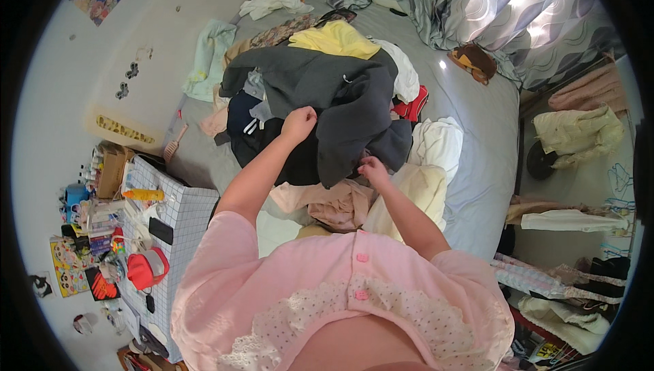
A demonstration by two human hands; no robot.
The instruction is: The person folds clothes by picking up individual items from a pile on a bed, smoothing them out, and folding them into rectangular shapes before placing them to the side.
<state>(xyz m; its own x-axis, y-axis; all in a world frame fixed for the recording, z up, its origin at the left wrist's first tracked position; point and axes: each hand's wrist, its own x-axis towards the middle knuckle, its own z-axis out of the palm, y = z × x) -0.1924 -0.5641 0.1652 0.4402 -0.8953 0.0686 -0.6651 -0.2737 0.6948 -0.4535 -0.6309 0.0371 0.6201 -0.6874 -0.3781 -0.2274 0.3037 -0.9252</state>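
Note:
A dark grey garment, thick and crumpled, lies spread over a heap of clothes on the bed. My left hand is closed on its near left part, fingers curled into the cloth. Lower and to the right, my right hand pinches the garment's near edge. Navy and black clothing shows beneath it on the left. Behind it lies a yellow garment, with a white one at its right. Pinkish-beige cloth and a cream garment lie nearest my body.
The heap rests on a grey bedsheet. At left stands a table with a checked cloth, holding a phone and a red cap. A hairbrush lies by the wall. Clothes hang on a rack at right; a brown bag sits near the curtain.

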